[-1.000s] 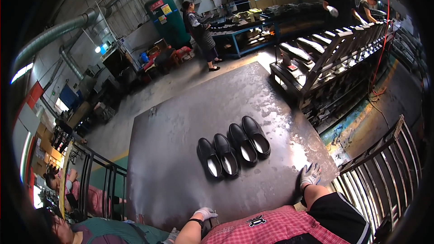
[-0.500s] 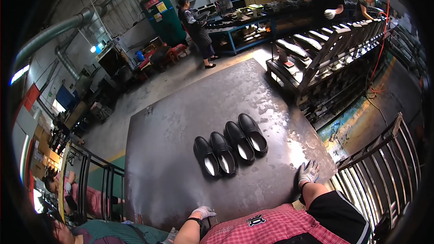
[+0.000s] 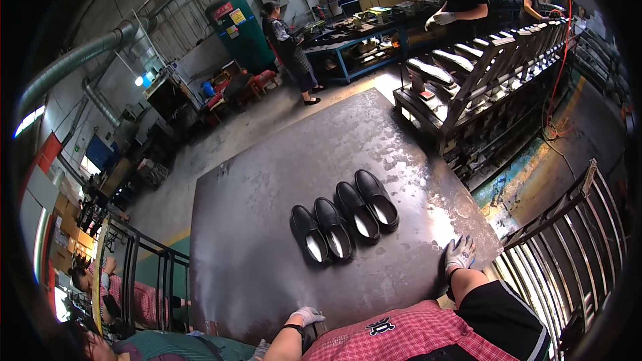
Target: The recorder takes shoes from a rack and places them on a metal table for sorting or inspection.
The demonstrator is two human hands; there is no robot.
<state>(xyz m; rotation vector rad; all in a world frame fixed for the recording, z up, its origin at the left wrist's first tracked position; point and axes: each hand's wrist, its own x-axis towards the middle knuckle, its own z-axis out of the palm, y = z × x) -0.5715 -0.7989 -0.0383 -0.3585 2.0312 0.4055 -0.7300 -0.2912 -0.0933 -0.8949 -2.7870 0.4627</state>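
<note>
Two pairs of black slip-on shoes (image 3: 343, 217) stand side by side on a dark metal tabletop (image 3: 261, 214). Their toes point away from me, and pale insoles show inside. My right hand (image 3: 460, 254), in a light work glove, lies flat near the table's right corner with its fingers apart. At the near edge rests my left hand (image 3: 307, 315), also gloved, its fingers stretched out along the edge and nothing visible in them. Both hands are apart from the shoes.
A rack of shoe lasts (image 3: 468, 70) runs along the far right, where a gloved person (image 3: 463, 0) stands. Curved metal railing (image 3: 555, 261) borders the right side. Another person (image 3: 287, 50) works at a blue bench (image 3: 361, 53). A co-worker in green (image 3: 174, 346) is close on my left.
The view has shifted slightly, while my hands and the shoes keep their places on the table. The person behind the rack has lowered a raised hand and brought both hands together.
</note>
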